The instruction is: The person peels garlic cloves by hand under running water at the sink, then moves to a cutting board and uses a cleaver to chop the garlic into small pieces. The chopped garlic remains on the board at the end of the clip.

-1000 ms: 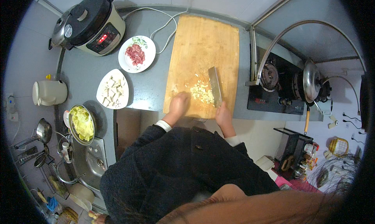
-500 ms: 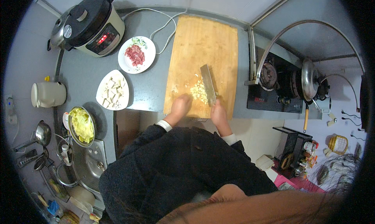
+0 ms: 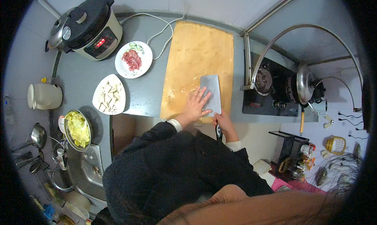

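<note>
A wooden cutting board [image 3: 200, 48] lies in front of me. My right hand [image 3: 223, 122] is closed round the black handle of a cleaver [image 3: 212, 94], whose broad blade lies turned flat low over the board. With fingers spread, my left hand [image 3: 195, 104] rests over the board, its fingertips at the blade's left edge. A few pale chopped bits [image 3: 195, 79] show beyond the fingers; the rest of the chopped pile is hidden under my left hand and the blade.
Left of the board are a plate of sliced red meat [image 3: 133, 60], a bowl of pale cut pieces [image 3: 110, 94] and a metal bowl of yellow-green leaves [image 3: 78, 130]. An electric pressure cooker [image 3: 92, 30] stands behind them. At right is a stove [image 3: 271, 103] with a lidded pan [image 3: 305, 83].
The cleaver has turned from upright on its edge to flat. My left hand has opened and moved right, over the chopped pile up to the blade.
</note>
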A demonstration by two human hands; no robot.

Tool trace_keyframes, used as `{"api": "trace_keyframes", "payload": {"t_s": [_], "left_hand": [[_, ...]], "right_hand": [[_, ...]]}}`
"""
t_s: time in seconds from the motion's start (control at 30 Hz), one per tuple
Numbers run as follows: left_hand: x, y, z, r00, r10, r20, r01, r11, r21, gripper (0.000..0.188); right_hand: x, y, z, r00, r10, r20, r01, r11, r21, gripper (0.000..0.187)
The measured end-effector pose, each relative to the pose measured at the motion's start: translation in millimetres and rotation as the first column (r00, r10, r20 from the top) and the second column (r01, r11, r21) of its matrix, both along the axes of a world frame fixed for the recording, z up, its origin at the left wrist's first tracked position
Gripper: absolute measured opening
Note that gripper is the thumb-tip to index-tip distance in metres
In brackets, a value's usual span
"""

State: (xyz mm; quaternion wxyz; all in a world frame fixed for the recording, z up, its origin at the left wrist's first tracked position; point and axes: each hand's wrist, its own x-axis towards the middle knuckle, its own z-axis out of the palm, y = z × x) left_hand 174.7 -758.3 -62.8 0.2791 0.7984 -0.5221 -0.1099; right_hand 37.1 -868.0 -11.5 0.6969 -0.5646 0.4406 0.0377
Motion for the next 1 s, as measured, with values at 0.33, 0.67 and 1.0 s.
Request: {"api": "trace_keyframes", "payload": {"t_s": [0.33,0.67,1.0], "left_hand": [[36.7,-26.3,-19.2,0.902,0.431,0.027,-0.43,0.888,0.162,0.046],[77.9,10.7,12.1,0.782,0.623,0.027,-0.621,0.775,0.117,0.039],[-35.9,-69.8,38.6,0.982,0.161,0.094,-0.178,0.96,0.215,0.071]], "right_hand": [[-63.6,-24.6,9.4,0.998,0.067,-0.012,-0.066,0.992,0.112,0.013],[-63.4,-31.5,31.7,0.787,0.506,-0.353,-0.521,0.238,-0.82,0.032],[-38.3,-22.9,8.6,0.723,0.623,-0.3,-0.418,0.047,-0.907,0.023]]}}
